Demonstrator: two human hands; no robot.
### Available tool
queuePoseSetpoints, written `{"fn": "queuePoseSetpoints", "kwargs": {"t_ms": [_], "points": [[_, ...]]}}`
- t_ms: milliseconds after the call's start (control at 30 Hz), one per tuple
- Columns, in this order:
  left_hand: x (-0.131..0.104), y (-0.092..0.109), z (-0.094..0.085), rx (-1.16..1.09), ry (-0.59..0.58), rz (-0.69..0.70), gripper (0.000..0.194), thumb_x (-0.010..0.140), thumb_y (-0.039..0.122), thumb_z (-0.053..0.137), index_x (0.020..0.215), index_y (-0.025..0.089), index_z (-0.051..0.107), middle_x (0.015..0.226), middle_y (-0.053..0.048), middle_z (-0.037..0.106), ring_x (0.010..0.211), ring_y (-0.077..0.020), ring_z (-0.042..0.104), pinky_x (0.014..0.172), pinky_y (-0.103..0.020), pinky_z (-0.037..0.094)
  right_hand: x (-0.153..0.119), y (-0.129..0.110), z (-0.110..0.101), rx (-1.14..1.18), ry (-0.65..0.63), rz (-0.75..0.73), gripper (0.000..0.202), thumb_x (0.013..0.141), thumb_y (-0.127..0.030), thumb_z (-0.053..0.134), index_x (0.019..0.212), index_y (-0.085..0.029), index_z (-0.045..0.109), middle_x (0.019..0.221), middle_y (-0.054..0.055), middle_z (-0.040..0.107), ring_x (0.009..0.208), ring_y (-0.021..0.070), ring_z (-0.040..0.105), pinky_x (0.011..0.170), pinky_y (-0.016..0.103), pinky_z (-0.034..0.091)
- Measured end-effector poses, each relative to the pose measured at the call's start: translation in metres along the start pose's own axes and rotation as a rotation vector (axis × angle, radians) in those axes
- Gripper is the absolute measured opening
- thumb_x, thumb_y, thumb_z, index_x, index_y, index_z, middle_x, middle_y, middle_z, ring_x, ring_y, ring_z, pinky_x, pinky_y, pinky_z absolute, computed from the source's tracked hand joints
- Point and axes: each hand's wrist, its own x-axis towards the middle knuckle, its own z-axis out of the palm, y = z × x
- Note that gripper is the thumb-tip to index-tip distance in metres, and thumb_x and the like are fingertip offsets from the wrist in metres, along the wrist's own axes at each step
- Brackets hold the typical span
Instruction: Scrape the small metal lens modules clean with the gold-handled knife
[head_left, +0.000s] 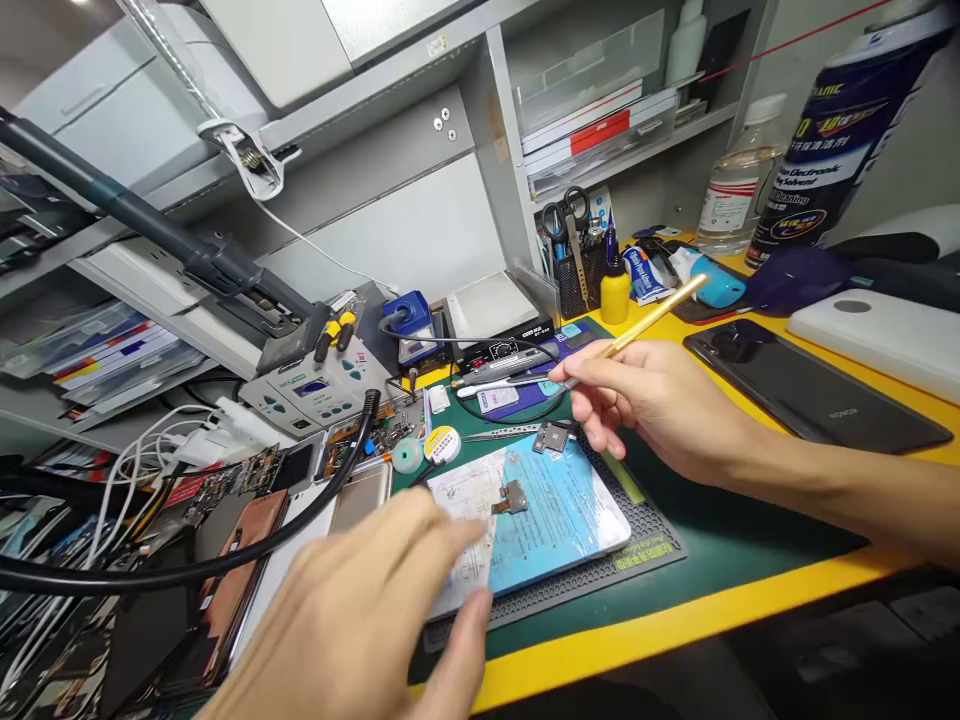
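Observation:
My right hand (649,400) pinches a slim gold-handled pen-like tool (652,318), its back end pointing up and right; the fingers hide its working end. It hovers above the far right corner of a blue and white pad (555,515). On the pad lies a small grey part with a brown flex cable (514,497), and farther back a dark square part (551,438). My left hand (367,610), slightly blurred, reaches over the pad's near left side, thumb and fingers apart, with nothing seen between them. Metal tweezers (501,433) rest behind the pad.
Under the pad is a grey perforated mat (652,535). Old phones and boards (247,570) crowd the left, where a black hose (300,540) arches across. A dark phone (817,385), yellow bottle (615,292) and spray can (817,140) stand or lie right. A soldering station (307,385) sits behind.

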Motion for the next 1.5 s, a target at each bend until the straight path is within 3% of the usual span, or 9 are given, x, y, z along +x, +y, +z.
{"fn": "queuePoseSetpoints", "kwargs": {"t_ms": [133,300,467,733,900,1033,1133,1267,1500], "points": [[0.041,-0.002,0.010,0.112,-0.083,0.003,0.030,0.091,0.028,0.060,0.121,0.025,0.058,0.114,-0.006,0.066,0.105,-0.0270,0.064,0.084,-0.044,0.054,-0.001,0.001,0.001,-0.016,-0.021,0.009,0.021,0.087,-0.032,0.069,0.078,-0.013,0.067,0.057,0.001,0.062,0.040,0.0116,0.056,0.032,0.018,0.040],[0.058,0.001,0.027,0.060,-0.190,-0.082,0.025,0.090,0.033,0.059,0.113,0.025,0.061,0.106,-0.004,0.063,0.098,-0.0262,0.063,0.081,-0.046,0.052,-0.006,0.005,0.002,-0.047,-0.039,0.044,0.029,0.086,-0.042,0.073,0.081,-0.015,0.066,0.057,0.000,0.061,0.040,0.0117,0.055,0.033,0.019,0.040],[0.060,0.002,0.033,0.080,-0.187,-0.099,0.021,0.091,0.035,0.057,0.107,0.025,0.065,0.103,-0.005,0.063,0.102,-0.0292,0.062,0.081,-0.047,0.050,-0.013,0.007,0.002,-0.123,-0.080,0.105,0.035,0.089,-0.051,0.068,0.081,-0.017,0.066,0.058,0.001,0.061,0.040,0.0128,0.055,0.035,0.021,0.042],[0.059,-0.002,0.036,-0.025,-0.178,-0.091,0.014,0.089,0.023,0.055,0.099,0.025,0.064,0.096,-0.002,0.062,0.090,-0.0236,0.062,0.072,-0.041,0.048,-0.019,0.013,0.007,-0.174,-0.172,0.232,0.045,0.091,-0.061,0.062,0.088,-0.016,0.069,0.057,0.003,0.061,0.042,0.0150,0.056,0.038,0.024,0.044],[0.059,-0.004,0.042,0.045,-0.036,-0.027,0.005,0.083,0.018,0.059,0.085,0.021,0.062,0.082,-0.001,0.062,0.077,-0.0225,0.061,0.060,-0.038,0.043,-0.022,0.017,0.007,-0.135,-0.214,0.276,0.048,0.089,-0.064,0.064,0.089,-0.016,0.069,0.057,0.003,0.062,0.042,0.0142,0.056,0.040,0.023,0.045],[0.056,-0.007,0.044,0.107,0.020,0.048,0.006,0.085,0.016,0.060,0.087,0.020,0.064,0.079,-0.001,0.061,0.073,-0.0218,0.060,0.057,-0.038,0.040,-0.024,0.019,0.006,-0.094,-0.216,0.294,0.038,0.093,-0.054,0.062,0.096,-0.017,0.069,0.057,0.002,0.063,0.043,0.0140,0.057,0.039,0.021,0.047],[0.053,-0.009,0.045,0.095,0.016,0.043,0.008,0.086,0.017,0.060,0.092,0.020,0.065,0.081,-0.001,0.063,0.075,-0.0227,0.061,0.058,-0.038,0.041,-0.024,0.017,0.007,-0.102,-0.229,0.304,0.029,0.093,-0.048,0.062,0.094,-0.019,0.066,0.058,0.001,0.064,0.042,0.0140,0.058,0.038,0.021,0.047],[0.051,-0.012,0.047,0.042,0.006,0.035,0.014,0.086,0.016,0.060,0.099,0.021,0.063,0.086,-0.001,0.064,0.079,-0.0230,0.061,0.062,-0.037,0.043,-0.022,0.012,0.008,-0.203,-0.316,0.368,0.037,0.096,-0.052,0.057,0.080,-0.018,0.060,0.052,0.003,0.064,0.037,0.0114,0.054,0.038,0.019,0.045],[0.048,-0.013,0.047,-0.076,-0.120,-0.028,0.019,0.087,0.016,0.058,0.105,0.024,0.060,0.093,-0.002,0.061,0.086,-0.0234,0.059,0.067,-0.036,0.045,-0.022,0.010,0.008,-0.312,-0.359,0.411,0.040,0.094,-0.055,0.063,0.082,-0.017,0.061,0.053,0.001,0.065,0.037,0.0093,0.053,0.038,0.017,0.043]]}}
